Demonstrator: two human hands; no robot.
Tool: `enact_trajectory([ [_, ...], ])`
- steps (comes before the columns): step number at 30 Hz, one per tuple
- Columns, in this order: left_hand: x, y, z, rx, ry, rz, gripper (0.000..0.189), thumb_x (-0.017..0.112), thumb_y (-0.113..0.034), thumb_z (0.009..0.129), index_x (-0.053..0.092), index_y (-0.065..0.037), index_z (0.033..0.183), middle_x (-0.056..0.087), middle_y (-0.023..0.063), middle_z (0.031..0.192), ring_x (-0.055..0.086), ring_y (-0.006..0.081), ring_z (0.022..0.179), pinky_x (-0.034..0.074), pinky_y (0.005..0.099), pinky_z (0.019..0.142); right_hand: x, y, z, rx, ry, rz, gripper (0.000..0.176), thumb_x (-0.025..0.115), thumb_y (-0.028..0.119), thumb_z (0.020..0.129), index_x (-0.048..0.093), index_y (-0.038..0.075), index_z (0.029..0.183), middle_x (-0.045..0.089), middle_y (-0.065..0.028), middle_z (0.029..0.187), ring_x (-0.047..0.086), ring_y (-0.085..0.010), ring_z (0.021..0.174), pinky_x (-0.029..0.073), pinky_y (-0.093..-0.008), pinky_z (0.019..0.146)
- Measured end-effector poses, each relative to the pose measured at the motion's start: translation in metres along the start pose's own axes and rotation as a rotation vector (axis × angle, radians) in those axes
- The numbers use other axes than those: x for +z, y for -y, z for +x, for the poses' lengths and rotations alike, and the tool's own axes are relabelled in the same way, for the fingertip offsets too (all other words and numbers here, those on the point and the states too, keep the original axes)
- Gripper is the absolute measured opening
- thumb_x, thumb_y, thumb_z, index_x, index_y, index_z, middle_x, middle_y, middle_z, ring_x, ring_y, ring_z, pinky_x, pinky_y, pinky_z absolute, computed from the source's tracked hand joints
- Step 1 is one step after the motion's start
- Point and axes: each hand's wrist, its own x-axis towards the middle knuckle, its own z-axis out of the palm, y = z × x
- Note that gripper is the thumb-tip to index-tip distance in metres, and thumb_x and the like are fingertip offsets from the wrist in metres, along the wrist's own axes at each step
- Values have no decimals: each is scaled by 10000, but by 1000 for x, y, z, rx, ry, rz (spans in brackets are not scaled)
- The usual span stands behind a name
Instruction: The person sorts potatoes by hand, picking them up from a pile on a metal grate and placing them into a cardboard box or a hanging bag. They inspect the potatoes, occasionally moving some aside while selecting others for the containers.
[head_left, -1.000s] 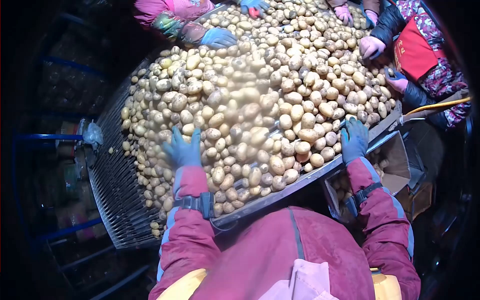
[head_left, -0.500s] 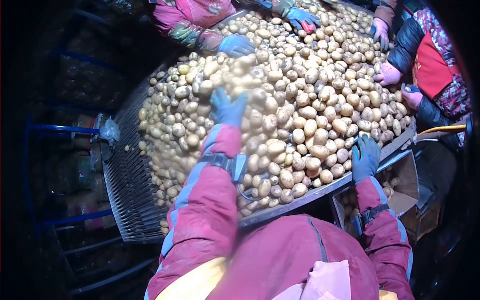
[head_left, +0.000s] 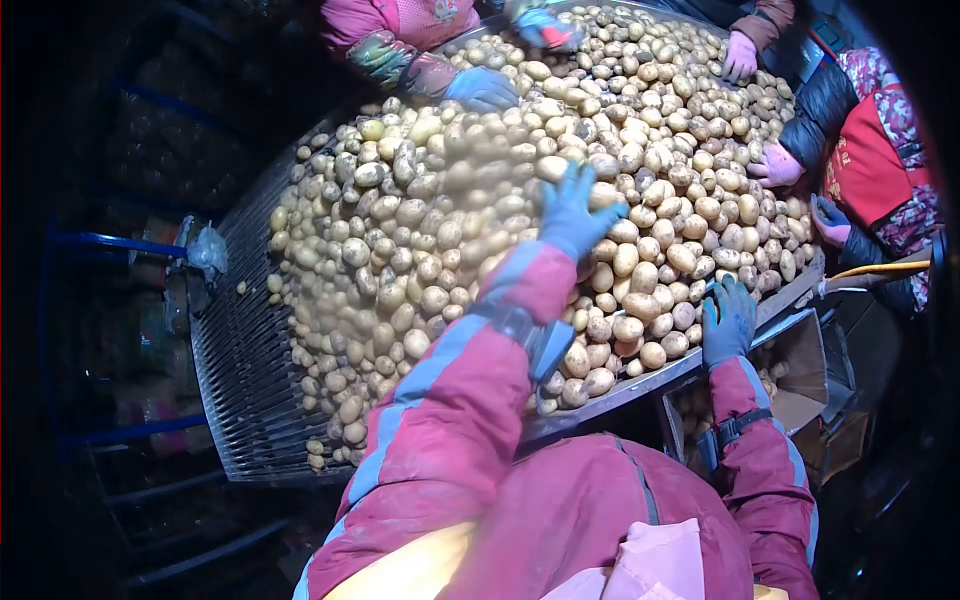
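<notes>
A wide heap of potatoes (head_left: 440, 262), pale and partly dirt-stained, covers the slatted metal table (head_left: 255, 330). My left hand (head_left: 580, 212), in a blue glove, lies over the middle of the heap with its fingers spread, touching the potatoes and gripping none. At the near right edge, my right hand (head_left: 729, 322), also blue-gloved, rests beside the metal rim (head_left: 600, 405) with its fingers apart on the outermost potatoes. Its palm side is hidden.
Co-workers' gloved hands reach in from the far side: a blue glove (head_left: 482, 90) at upper left and pink gloves (head_left: 776, 165) at right. Below the rim stands an open cardboard box (head_left: 805, 365) with potatoes inside. Blue metal bars (head_left: 120, 241) run along the left.
My left hand has swept right across the heap, from left of centre to the middle. My right hand stays at the rim. A co-worker's blue glove at the top has shifted left.
</notes>
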Motion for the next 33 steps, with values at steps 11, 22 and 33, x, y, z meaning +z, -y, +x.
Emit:
enact_trajectory([
  [11, -150, 153, -201, -301, -551, 500, 793, 743, -361, 893, 391, -26, 1520, 393, 262, 1544, 307, 401, 1479, 306, 449, 1210, 3, -2, 0, 5, 20, -26, 405, 608, 322, 958, 656, 62, 1265, 566, -104, 1432, 450, -344, 1360, 291, -500, 1163],
  [22, -95, 149, -181, -647, -448, 460, 952, 669, -636, 853, 385, 6, 1495, 402, 286, 1515, 409, 410, 1401, 318, 507, 1152, -6, 7, 3, -3, -15, -29, 356, 623, 301, 931, 692, 64, 1188, 599, -97, 1378, 486, -332, 1297, 331, -484, 1117],
  [33, 8, 3, -19, -117, -161, 193, 946, 606, -705, 862, 366, -128, 1571, 288, 175, 1642, 210, 336, 1539, 145, 556, 1229, 4, -3, 1, -13, -33, -1, 366, 625, 310, 928, 686, 68, 1196, 590, -102, 1385, 481, -336, 1319, 328, -491, 1123],
])
